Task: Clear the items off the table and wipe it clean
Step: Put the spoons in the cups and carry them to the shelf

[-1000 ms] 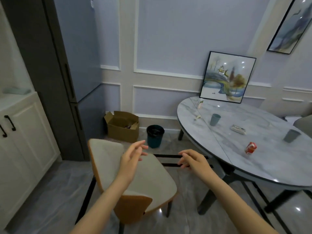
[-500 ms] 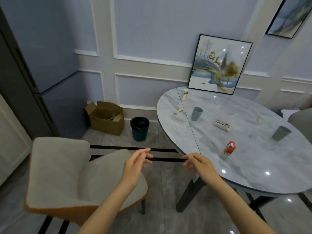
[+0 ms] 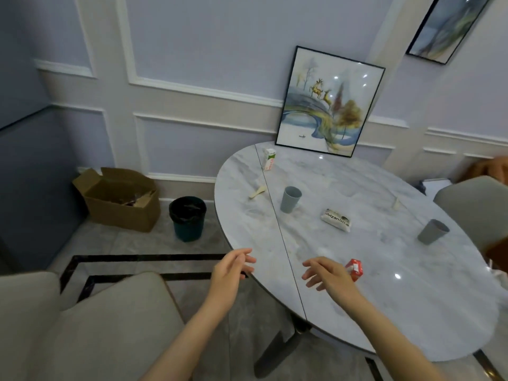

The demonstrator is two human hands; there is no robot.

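Both hands empty over near edge of marble table (image 3: pixel 412 312), fingers loosely spread: left hand (image 3: pixel 231 273) at the rim, right hand (image 3: pixel 327 273) just beside small red carton (image 3: pixel 354 269), not touching it yet as far as visible. Nothing cleared so far; still on table: blue-grey cup (image 3: pixel 290 199) upright mid-table, grey cup (image 3: pixel 433 231) further right, white wrapped packet (image 3: pixel 336 220) between them, white-and-green carton (image 3: pixel 269 159) at far edge near the leaning framed picture (image 3: pixel 327 105), pale scraps (image 3: pixel 257 192) by the seam. Red carton likely light, thin card, crushable (contents unknown), so best pinched across side walls, gently. Cups look like plain plastic, stiff, light, probably slick; best gripped around body or by rim. Packet soft, squashy, fine to grab anywhere. Scraps flimsy, easier swept to edge than picked. Glossy tabletop probably lets things slide. Dark bin (image 3: pixel 188 218) on floor left of table, likely drop spot.
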